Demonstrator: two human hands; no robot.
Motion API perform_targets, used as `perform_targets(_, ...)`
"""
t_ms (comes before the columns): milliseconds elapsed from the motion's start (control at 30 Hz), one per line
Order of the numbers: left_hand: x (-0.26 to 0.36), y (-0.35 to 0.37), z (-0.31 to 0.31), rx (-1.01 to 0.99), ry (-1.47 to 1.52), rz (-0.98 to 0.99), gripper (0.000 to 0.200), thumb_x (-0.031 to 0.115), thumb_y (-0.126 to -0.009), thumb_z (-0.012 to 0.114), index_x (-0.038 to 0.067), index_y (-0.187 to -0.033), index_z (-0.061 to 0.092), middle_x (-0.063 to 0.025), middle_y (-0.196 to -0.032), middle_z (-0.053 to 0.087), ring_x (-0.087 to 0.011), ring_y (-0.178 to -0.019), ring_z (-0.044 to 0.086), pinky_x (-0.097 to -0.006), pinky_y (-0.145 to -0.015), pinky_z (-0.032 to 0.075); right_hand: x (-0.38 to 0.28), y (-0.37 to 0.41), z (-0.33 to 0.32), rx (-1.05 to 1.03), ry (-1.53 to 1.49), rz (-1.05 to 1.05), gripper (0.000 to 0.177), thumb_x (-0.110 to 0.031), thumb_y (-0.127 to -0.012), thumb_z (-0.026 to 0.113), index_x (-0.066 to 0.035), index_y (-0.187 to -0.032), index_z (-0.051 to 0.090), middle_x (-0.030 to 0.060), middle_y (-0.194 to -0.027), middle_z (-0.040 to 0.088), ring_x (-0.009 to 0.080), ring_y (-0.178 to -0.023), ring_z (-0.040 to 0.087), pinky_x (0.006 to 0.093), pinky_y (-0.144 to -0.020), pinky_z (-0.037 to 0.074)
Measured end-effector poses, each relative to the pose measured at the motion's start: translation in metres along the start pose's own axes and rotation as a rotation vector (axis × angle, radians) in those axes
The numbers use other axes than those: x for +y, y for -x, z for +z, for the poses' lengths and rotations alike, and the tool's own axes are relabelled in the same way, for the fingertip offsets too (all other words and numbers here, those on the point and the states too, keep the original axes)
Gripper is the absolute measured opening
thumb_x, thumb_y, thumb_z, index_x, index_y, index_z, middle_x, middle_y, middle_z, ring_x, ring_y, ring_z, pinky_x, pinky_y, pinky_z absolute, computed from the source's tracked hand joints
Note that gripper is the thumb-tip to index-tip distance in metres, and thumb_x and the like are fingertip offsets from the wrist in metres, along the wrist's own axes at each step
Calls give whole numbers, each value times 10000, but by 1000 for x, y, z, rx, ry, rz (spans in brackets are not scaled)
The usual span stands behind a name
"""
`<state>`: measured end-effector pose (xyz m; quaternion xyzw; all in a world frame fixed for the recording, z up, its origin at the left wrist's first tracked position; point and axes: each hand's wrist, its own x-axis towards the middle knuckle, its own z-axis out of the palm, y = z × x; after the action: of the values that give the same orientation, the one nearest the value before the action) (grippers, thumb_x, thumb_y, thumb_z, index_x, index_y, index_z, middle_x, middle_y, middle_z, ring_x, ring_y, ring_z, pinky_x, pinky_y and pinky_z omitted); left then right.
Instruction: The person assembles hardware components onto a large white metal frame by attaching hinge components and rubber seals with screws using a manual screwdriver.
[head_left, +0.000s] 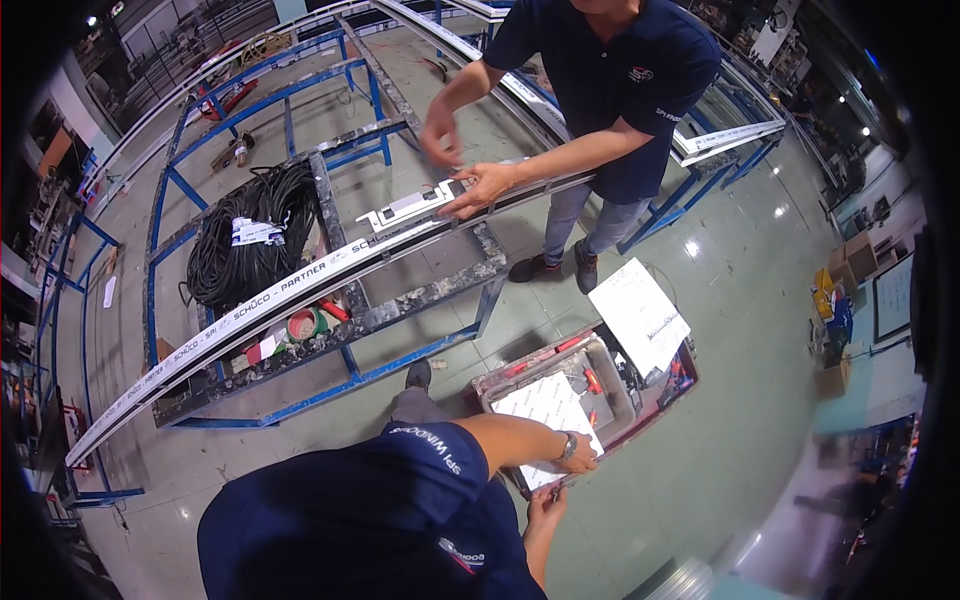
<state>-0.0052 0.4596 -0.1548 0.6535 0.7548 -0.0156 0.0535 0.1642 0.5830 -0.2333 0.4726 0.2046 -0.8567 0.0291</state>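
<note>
My left hand (577, 457), with a watch on its wrist, is at the lower right corner of a white printed sheet (540, 402) lying over an open crate (625, 405). Its fingers are bent down, and what lies under them is hidden. Just below, my right hand (545, 508) has its fingers closed near the crate's lower edge, close to my left hand. A small dark bit shows at its fingertips, too small to name. Orange-red handled items (591, 381) lie in the crate beside the sheet.
Another white paper (641, 314) lies over the crate's far side. A co-worker (610, 110) handles a white metal fitting (410, 206) on a long white profile (300, 280). Blue-legged workbenches (350, 375) carry the profile and a black coil (250, 235).
</note>
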Motion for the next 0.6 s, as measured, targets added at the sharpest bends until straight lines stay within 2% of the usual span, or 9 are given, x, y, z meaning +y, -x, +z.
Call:
perform_targets(33,1,1,0,-4,1,-4,257,265,-880,610,162,-1109,665,33,-1229,543,-186,-1190,531,-409,-909,504,-1,-2,-3,-35,5,3,246,-253,-1023,527,-31,-1125,556,51,-1001,664,148,-861,646,277,-736,525)
perform_targets(333,5,-7,20,47,76,-62,238,254,-846,641,160,-1059,691,34,-1199,553,-190,-1173,535,-398,-877,517,-3,-4,-4,-31,-2,30,235,-254,-1017,536,-40,-1113,553,57,-978,666,150,-856,663,278,-711,526)
perform_targets(433,7,-5,21,76,74,-77,212,241,-848,635,159,-1033,698,35,-1180,559,-190,-1161,543,-395,-870,518,-4,-3,-4,-48,28,35,229,-266,-1019,535,-53,-1098,562,35,-967,662,139,-834,645,267,-700,508)
perform_targets(533,11,0,9,66,65,-98,189,235,-849,633,161,-1006,706,38,-1157,568,-189,-1145,557,-397,-866,515,-2,3,2,-36,73,20,171,-244,-1018,524,-81,-1027,573,6,-886,621,137,-761,580,262,-620,436)
perform_targets(600,13,0,-1,50,35,-105,179,234,-846,634,163,-990,711,41,-1146,573,-189,-1135,565,-406,-865,512,-1,11,8,-44,149,-12,169,-235,-1021,512,-76,-1034,566,4,-891,604,130,-766,571,254,-624,436)
